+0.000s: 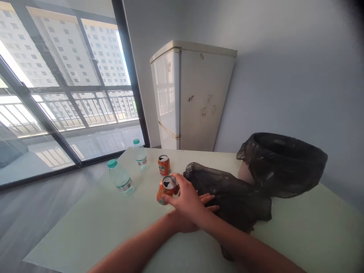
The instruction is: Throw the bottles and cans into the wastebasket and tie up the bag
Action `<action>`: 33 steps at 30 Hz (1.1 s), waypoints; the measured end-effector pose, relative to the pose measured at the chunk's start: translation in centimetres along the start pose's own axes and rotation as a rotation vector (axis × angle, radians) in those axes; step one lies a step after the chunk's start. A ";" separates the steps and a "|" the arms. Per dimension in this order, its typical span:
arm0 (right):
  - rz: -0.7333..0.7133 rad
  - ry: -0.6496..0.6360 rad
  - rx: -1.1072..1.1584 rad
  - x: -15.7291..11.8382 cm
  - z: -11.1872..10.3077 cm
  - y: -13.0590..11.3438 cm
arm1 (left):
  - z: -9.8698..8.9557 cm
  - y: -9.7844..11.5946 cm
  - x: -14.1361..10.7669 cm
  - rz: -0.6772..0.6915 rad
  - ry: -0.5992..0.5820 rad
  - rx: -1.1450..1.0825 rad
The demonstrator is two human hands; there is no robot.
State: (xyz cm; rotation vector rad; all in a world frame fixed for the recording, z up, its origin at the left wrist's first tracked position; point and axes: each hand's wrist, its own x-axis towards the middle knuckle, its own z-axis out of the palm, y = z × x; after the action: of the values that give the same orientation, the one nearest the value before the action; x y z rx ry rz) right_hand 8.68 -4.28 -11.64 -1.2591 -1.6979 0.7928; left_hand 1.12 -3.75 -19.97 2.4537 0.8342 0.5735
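Note:
My right hand [187, 199] is closed around an opened orange soda can [161, 192], thumb on the near side and fingers on the far side. The can leans a little, its opened top facing me. Under my right wrist crosses my left hand [184, 223], palm down. Its outstretched fingers rest on a crumpled black plastic bag [236, 204], partly hidden by the right hand. A second orange soda can [164, 165] stands upright just beyond the held one.
Two clear plastic bottles with green caps, a nearer bottle [120, 178] and a farther bottle [140, 156], stand left of the cans. A bin [287, 167] lined with black plastic is at the right. Behind the table [113, 231] stands a white fridge [203, 102].

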 end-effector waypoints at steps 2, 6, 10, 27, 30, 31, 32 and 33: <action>-0.028 -0.019 -0.029 1.3 1.7 0.3 | -0.5 -0.1 0.3 0.150 -0.146 0.010; -0.061 -0.045 -0.085 3.1 4.3 0.7 | -1.3 -0.6 0.8 0.218 -0.242 0.023; -0.075 -0.053 -0.154 3.9 5.8 1.2 | -1.4 -0.7 0.8 0.219 -0.260 0.019; -0.061 -0.086 -0.038 3.7 7.6 3.2 | -0.5 -1.7 1.2 0.291 -0.270 0.072; -0.023 -0.097 -0.023 3.8 7.8 3.7 | -0.2 -2.2 1.3 0.317 -0.302 0.089; -0.015 -0.097 -0.024 3.8 7.8 3.9 | 0.0 -2.4 1.3 0.322 -0.302 0.088; -0.009 -0.096 -0.025 3.9 7.8 4.0 | 0.1 -2.5 1.3 0.325 -0.298 0.085; -0.003 -0.095 -0.026 3.9 7.9 4.0 | 0.2 -2.6 1.3 0.328 -0.292 0.081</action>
State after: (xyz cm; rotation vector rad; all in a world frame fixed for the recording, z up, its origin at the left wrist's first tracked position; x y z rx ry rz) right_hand 2.75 0.63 -17.51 -1.2541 -1.7905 0.8429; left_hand 0.94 -1.15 -21.31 2.6824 0.3480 0.2826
